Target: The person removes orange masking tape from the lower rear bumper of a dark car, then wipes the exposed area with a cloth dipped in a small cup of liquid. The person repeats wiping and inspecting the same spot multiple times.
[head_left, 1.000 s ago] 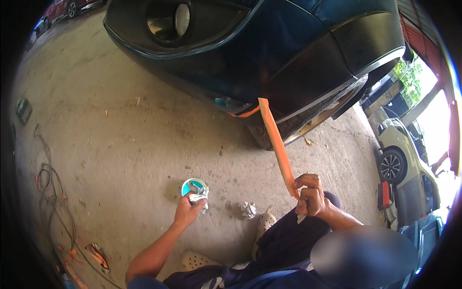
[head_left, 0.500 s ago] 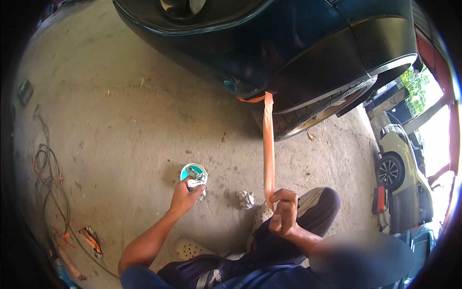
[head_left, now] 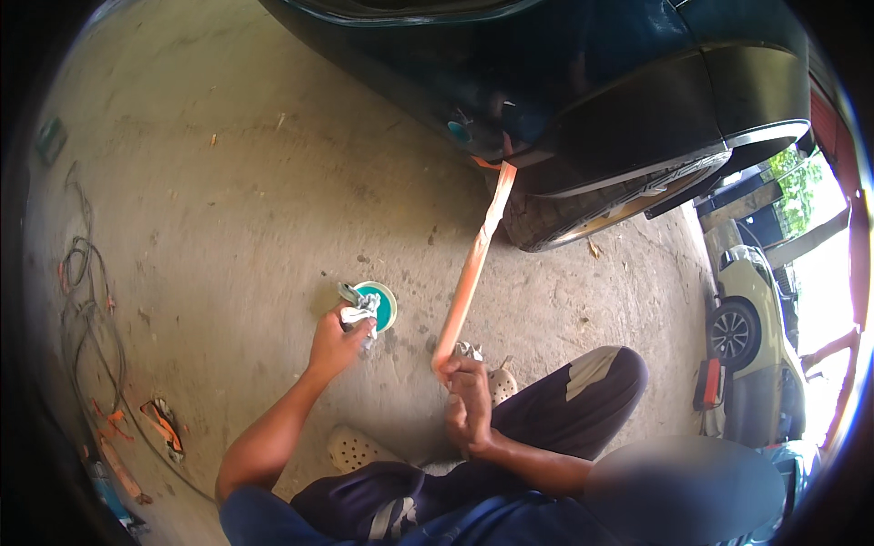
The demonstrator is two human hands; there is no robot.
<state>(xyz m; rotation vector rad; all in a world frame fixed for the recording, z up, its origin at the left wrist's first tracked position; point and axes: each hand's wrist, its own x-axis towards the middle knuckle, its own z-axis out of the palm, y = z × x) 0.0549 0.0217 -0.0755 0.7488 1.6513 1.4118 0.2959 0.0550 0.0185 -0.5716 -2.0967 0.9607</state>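
My right hand (head_left: 468, 406) pinches the lower end of a long strip of orange masking tape (head_left: 472, 264). The strip slants up to the lower edge of the dark car bumper (head_left: 583, 100); whether its top end still sticks there I cannot tell. A short bit of orange tape (head_left: 486, 163) shows on that edge. My left hand (head_left: 337, 344) is closed on a crumpled whitish wad (head_left: 360, 311), paper or cloth, with a grey piece poking out. It is held over the left side of a small round tub of teal paint (head_left: 391, 313).
Another crumpled wad (head_left: 469, 350) lies partly hidden behind my right hand. The car's wheel (head_left: 628, 196) stands far right of the tub. Cables (head_left: 86, 309) and orange scraps (head_left: 166, 428) lie on the concrete at left. A light-coloured car (head_left: 751, 318) stands at right.
My right hand has moved left and slightly down, swinging the tape from upright to slanted. My left hand has shifted the wad up and left, uncovering more teal paint.
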